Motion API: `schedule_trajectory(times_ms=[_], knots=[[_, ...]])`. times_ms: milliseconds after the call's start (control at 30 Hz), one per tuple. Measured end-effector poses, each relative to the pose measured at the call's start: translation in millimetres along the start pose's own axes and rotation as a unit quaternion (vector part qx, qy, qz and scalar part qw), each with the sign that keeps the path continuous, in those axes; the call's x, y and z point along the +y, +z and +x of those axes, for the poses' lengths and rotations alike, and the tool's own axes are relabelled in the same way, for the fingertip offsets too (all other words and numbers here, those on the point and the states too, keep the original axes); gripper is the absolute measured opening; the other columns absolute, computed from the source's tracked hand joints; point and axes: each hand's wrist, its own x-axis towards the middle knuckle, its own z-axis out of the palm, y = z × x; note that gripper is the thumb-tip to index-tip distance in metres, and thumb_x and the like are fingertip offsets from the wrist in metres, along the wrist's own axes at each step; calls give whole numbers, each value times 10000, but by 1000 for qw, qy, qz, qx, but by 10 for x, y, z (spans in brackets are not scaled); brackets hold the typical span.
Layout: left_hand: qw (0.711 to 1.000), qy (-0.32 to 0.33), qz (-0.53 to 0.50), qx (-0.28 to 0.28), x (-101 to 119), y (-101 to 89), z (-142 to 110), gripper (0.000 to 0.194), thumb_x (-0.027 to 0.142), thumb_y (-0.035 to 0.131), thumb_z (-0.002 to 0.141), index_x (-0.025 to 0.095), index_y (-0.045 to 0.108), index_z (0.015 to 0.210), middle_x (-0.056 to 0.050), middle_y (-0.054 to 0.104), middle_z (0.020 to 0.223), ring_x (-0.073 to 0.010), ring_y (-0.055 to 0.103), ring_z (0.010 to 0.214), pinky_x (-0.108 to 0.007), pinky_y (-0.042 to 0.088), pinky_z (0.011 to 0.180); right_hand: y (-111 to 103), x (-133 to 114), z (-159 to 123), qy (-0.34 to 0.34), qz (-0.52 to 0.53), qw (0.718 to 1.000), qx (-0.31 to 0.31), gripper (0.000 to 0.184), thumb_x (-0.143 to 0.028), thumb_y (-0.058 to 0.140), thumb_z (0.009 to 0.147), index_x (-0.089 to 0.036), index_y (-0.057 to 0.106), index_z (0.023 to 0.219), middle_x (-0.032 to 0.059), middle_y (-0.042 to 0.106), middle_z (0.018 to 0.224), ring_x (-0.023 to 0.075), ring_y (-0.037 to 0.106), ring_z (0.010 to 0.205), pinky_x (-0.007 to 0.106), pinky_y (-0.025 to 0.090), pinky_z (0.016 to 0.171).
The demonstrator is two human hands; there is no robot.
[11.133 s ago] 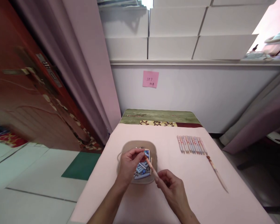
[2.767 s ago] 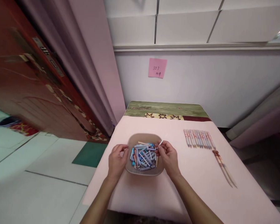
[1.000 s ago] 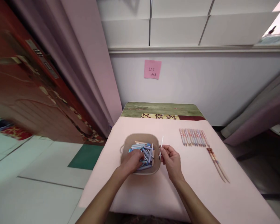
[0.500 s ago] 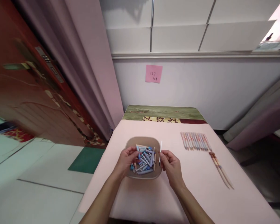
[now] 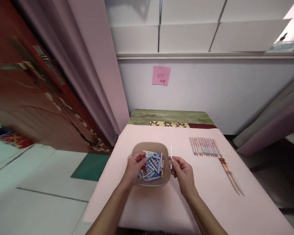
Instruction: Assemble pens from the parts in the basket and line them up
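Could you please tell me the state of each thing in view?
Left hand: fingers curled over the bin, at a light-blue piece; grip unclear.
Right hand: pinching a white stick.
White stick: held nearly upright.
Bin: uncovered, partly filled.
Pen parts: loose, jumbled.
Row of pens: lying side by side.
Two longer pens: lying together.
Pink note: stuck to the wall.

The tub (image 5: 150,146) looks like smooth matt plastic, the sticky note (image 5: 161,75) paper, the curtain (image 5: 75,65) cloth.

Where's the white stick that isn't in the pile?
In the head view, the white stick is pinched in the right hand, beside the right edge of the tan bin.
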Motion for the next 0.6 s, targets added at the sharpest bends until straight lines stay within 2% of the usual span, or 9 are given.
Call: schedule_trajectory(times_ms=[133,233,300,367,467,533,600], knots=[[997,1,72,-26,-31,26,-21,381,319,690,659,137,625,987,-19,654,726,-144,591,593,-263,482,518,-7,20,-9,3,4,1000,-7,366,-486,649,790,-151,684,934,-14,564,611,80,421,471,200,325,435],[977,30,200,-71,-31,-2,-37,233,247,638,694,150,660,904,-7,647,684,-164,603,643,-291,487,606,-16,25,-7,0,1,1000,-6,380,-495,646,787,-149,680,940,-8,568,618,87,423,470,208,330,432],[943,65,318,-70,1,-21,-37,187,217,581,747,163,673,901,-19,664,730,-170,608,676,-310,482,671,-26,18,-1,-3,0,1000,1,387,-500,649,779,-149,681,938,-2,577,625,90,429,469,211,334,428],[897,115,425,-28,52,-30,-9,204,187,534,791,173,668,944,-41,682,849,-175,614,745,-320,468,738,-35,7,4,-4,3,1000,4,381,-498,652,776,-151,682,930,1,583,626,89,436,470,210,338,426],[831,172,529,3,113,-12,93,209,147,508,817,187,654,961,-64,669,991,-194,595,909,-325,428,838,-43,-5,2,1,3,1000,3,372,-495,651,776,-157,683,927,-1,586,625,90,436,468,211,342,427],[805,181,564,-14,122,20,180,204,137,509,818,196,654,949,-67,663,996,-207,569,971,-331,402,877,-46,-12,-5,3,2,1000,5,374,-503,654,769,-163,682,922,-4,587,628,93,439,468,214,342,428],[795,183,577,-38,104,60,256,200,147,530,810,194,658,956,-76,656,1001,-220,545,1010,-341,373,912,-48,-21,-13,2,4,1000,9,378,-513,662,757,-167,680,909,-8,587,630,94,442,465,214,341,426]])
